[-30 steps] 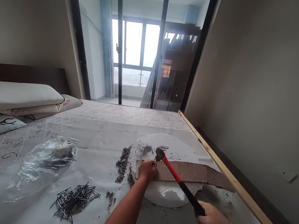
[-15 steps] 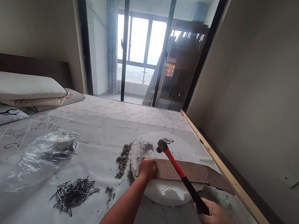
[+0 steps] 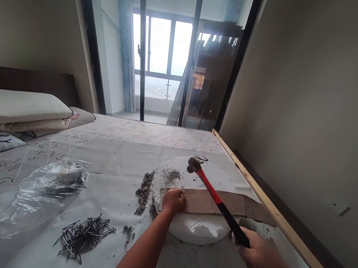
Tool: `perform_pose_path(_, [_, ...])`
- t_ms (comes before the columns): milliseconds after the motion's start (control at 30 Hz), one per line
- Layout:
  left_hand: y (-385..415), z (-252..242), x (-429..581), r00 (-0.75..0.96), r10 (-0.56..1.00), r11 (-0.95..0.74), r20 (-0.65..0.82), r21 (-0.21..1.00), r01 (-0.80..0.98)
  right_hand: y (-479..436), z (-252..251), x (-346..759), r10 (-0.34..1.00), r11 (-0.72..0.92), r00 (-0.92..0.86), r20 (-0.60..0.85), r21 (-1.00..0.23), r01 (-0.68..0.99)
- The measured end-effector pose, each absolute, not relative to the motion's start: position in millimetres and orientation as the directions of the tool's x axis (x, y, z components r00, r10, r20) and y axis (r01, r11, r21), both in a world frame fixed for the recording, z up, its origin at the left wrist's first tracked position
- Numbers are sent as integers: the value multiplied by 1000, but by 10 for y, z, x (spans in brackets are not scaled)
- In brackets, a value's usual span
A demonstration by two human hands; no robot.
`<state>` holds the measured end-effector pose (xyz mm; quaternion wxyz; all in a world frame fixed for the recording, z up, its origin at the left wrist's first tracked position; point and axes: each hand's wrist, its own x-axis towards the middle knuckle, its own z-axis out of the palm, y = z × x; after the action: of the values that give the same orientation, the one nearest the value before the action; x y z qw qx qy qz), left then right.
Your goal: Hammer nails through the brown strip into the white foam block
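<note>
My right hand [image 3: 257, 251] grips the black lower handle of a claw hammer [image 3: 215, 196]. Its red upper shaft and dark metal head are raised over a brown strip of board [image 3: 219, 199] dotted with small holes. On the left end of that strip rests my left hand [image 3: 174, 200], fingers closed in a pinch; what they hold is too small to make out. Beneath the strip lies a round white slab [image 3: 198, 233] with grey crumbs on top. A pile of loose nails [image 3: 84, 236] sits to the left on the pale sheet [image 3: 112, 161].
Grey rubble [image 3: 144, 193] lies along the slab's left edge. A clear plastic bag [image 3: 45, 192] with dark contents is farther left. A wooden rail [image 3: 256, 189] runs along the right side by the wall. Pillows [image 3: 11, 104] are stacked at the back left.
The view has shifted slightly, so the scene sits a little further left. The hammer head appears slightly higher over the strip. My left hand stays at the same end of the strip.
</note>
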<state>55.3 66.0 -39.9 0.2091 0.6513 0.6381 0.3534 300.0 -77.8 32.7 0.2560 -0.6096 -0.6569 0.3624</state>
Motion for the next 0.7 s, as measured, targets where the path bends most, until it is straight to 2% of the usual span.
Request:
perform_pose_path(133, [701, -406, 450, -161, 967, -103, 195, 885, 454, -759, 243, 2906, 976, -65, -125, -178, -786, 615])
perform_pose_path(233, [745, -383, 387, -274, 955, -58, 115, 977, 207, -768, 122, 2847, 954, -125, -136, -269, -764, 633])
perform_pose_path(333, [784, -324, 348, -258, 966, -23, 10, 999, -48, -805, 147, 2897, 960, -83, -163, -226, -790, 607])
perform_pose_path(433, [781, -246, 310, -244, 969, -33, -25, 972, -233, -853, 254, 2984, 961, -5, -222, -166, -811, 584])
perform_pose_path(567, [692, -188, 258, -262, 965, -62, -8, 963, -261, -897, 279, 2996, 970, 82, -230, -77, -789, 609])
perform_pose_path(700, [589, -213, 224, -366, 930, -47, -39, 973, -224, -919, 152, 2955, 977, 126, -213, -16, -760, 637])
